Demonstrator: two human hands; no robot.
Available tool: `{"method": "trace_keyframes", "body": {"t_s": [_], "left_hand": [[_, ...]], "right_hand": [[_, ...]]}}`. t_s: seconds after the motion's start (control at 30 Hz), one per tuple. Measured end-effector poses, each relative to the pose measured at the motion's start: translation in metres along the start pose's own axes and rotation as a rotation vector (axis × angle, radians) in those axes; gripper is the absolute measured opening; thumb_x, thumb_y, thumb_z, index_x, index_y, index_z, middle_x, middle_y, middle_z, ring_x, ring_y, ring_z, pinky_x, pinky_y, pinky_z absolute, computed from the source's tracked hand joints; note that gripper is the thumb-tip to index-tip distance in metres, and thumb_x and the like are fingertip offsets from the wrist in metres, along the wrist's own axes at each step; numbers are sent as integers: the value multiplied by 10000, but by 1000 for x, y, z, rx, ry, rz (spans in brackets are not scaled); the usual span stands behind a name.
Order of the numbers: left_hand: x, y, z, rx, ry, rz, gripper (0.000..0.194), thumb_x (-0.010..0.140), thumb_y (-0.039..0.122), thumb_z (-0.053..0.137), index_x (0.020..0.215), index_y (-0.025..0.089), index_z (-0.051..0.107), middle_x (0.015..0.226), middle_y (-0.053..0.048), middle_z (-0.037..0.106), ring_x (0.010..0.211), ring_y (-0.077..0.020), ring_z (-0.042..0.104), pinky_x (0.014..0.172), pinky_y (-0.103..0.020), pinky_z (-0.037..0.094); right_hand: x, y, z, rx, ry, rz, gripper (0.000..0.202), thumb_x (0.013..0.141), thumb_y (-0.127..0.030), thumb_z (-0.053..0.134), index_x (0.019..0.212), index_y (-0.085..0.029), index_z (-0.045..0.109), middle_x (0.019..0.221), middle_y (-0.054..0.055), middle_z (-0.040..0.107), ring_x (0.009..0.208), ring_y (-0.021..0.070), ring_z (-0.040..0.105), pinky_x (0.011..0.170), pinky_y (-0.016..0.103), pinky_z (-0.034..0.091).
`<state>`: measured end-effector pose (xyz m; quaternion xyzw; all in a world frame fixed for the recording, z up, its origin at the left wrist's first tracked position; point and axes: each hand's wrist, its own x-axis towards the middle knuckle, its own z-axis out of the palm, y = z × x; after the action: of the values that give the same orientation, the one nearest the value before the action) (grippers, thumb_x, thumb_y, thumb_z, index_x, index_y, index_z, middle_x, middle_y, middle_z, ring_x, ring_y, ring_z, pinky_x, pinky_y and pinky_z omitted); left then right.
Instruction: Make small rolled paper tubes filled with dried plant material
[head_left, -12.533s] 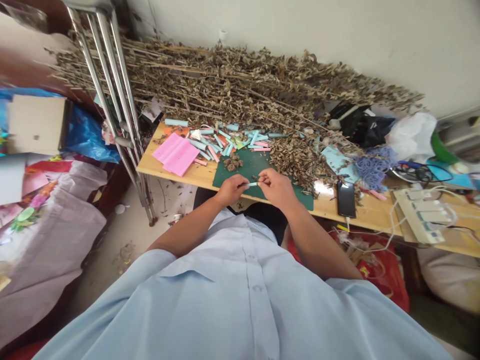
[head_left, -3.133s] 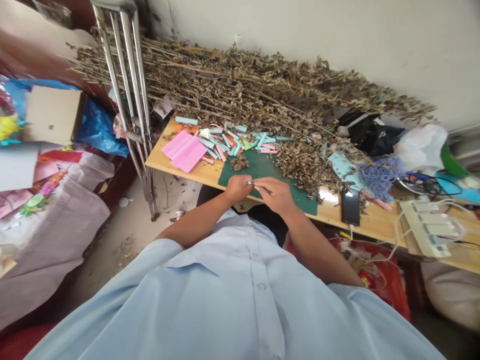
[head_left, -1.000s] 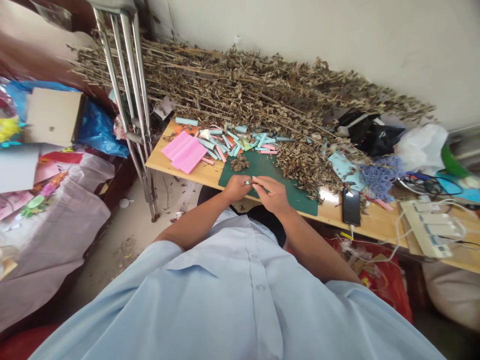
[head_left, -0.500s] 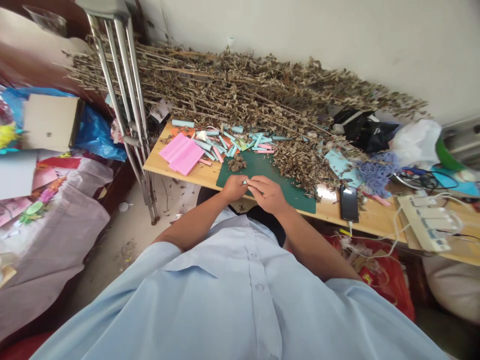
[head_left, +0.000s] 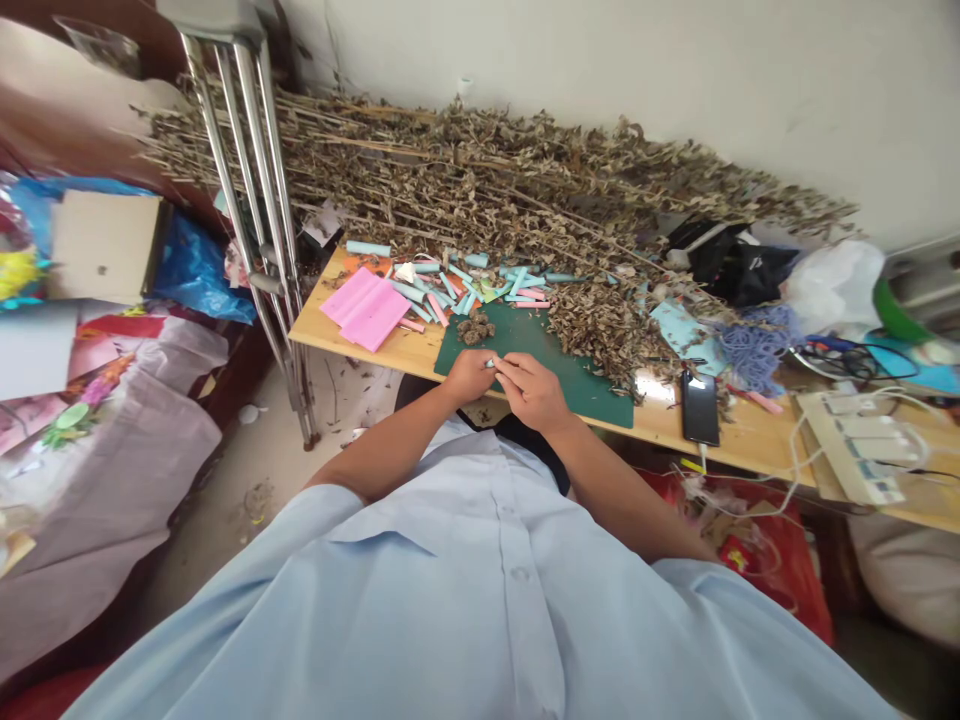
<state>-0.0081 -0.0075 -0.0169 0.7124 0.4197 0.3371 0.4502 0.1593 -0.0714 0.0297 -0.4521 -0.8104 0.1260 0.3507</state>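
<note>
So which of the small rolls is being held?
The pale roll in the left hand, the right hand at its end; the other rolls lie on the table.

Pale-blue short-sleeved button-front shirt [head_left: 435, 610], black legwear [head_left: 538, 442]

From my head, forward and down
My one camera sees my shirt [head_left: 450, 590] close below, my hands [head_left: 469, 378] mid-frame, then the tabletop [head_left: 417, 353] and, farther off, the wall [head_left: 637, 70].

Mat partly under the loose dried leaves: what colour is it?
Dark green; the mat shows best in the head view, the only one.
</note>
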Motion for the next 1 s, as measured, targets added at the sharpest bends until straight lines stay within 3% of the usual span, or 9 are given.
{"method": "trace_keyframes", "body": {"t_s": [0.27,0.47,0.73,0.87,0.93,1.0], "left_hand": [[0,4,-2,16,-17,-1,179,755,194,553,590,160,491,581,44,446,622,-103,406,587,-232,291],[-1,6,-3,-41,-1,3,236,811,251,525,596,158,500,586,37,457,617,-101,399,588,-237,297],[-1,-2,-1,-55,-14,33,254,788,275,540,581,176,431,580,42,411,618,-102,383,578,-245,264],[-2,3,-3,-81,14,8,422,879,414,564,574,184,383,572,49,351,601,-97,342,574,-253,257],[-3,6,-4,-88,44,11,515,898,494,583,567,184,340,571,53,306,592,-93,315,574,-261,246],[-3,8,-5,-100,63,8,554,896,534,604,567,183,327,578,54,281,593,-92,300,575,-266,239]], "right_hand": [[5,1,-5,36,-74,43,329,1017,-295,523,1291,-295,706,1208,87,701,1086,220,683,972,366,579],[6,-8,-2,199,119,207,296,1010,-352,552,1222,-271,742,1156,80,729,1068,219,694,973,406,589],[6,-10,-1,135,-16,138,295,995,-323,572,1234,-282,740,1184,83,696,1078,208,681,966,376,578],[12,-7,-4,357,172,384,308,951,-445,633,1162,-254,749,1169,70,696,811,161,718,793,365,638],[15,-1,-9,438,309,526,317,899,-497,680,1038,-222,756,1174,76,695,710,147,709,697,358,643],[15,7,-15,452,379,649,324,838,-514,730,878,-193,735,1049,76,729,649,156,696,627,351,628]]}}
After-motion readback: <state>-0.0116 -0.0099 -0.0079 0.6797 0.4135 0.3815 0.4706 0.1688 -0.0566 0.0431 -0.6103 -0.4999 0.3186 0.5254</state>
